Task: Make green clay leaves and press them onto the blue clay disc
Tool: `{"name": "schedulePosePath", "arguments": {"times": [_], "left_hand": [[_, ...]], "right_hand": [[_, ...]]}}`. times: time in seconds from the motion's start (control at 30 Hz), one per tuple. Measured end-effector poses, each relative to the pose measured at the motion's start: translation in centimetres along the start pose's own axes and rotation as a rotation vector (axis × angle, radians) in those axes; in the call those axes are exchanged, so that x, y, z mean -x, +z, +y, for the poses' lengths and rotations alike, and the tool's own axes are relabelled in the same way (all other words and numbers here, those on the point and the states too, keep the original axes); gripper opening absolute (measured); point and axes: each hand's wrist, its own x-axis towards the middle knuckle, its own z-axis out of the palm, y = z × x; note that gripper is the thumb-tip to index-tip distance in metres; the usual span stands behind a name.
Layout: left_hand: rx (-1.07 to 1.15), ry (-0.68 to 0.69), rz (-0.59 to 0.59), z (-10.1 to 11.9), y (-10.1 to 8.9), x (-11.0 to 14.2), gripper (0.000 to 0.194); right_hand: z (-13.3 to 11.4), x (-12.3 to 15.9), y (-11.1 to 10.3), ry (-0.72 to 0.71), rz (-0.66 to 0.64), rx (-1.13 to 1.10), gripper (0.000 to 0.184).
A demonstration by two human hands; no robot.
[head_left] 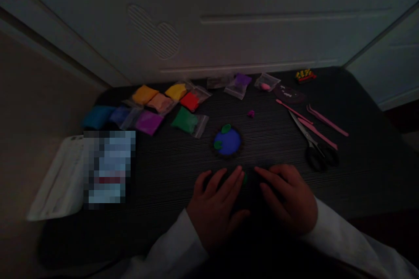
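My left hand (218, 202) lies on the dark table with its fingers stretched out. Beside its index fingertip a small piece of green clay (245, 178) shows, partly covered by the finger. To the right of it rests my right hand (290, 196), its index finger extended toward the left and nothing visible in it. Just beyond my hands sits a round blue clay disc (231, 143) with a brown rim. Two green leaf-like pieces lie on it, one being an oval leaf (225, 129) at the far edge. A small magenta clay bit (251, 113) lies farther back.
Scissors (310, 139), pink tweezers (327, 120) and pink clay tools lie on the right. Clay bags, including a green one (185, 120), spread along the back and left. A white packet (60, 176) is at far left. A pale panel (248, 39) stands behind the table.
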Motion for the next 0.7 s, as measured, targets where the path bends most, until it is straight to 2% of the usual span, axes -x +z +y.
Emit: {"name": "schedulePosePath", "arguments": {"times": [0.37,0.53,0.6,0.7], "left_hand": [[0.002,0.044,-0.090,0.5,-0.4,-0.8,0.054],[-0.007,0.042,-0.082,0.4,-0.4,-1.0,0.053],[-0.012,0.045,-0.065,0.3,-0.3,-0.9,0.054],[-0.011,0.051,-0.047,0.2,-0.1,-0.9,0.058]], "right_hand": [[0.1,0.0,0.0,0.017,0.019,-0.033,0.035],[0.1,0.1,-0.3,0.030,0.063,-0.052,0.033],[1.1,0.1,-1.0,0.037,0.100,-0.025,0.033],[4.6,-0.1,-2.9,0.088,0.220,0.113,0.033]]}}
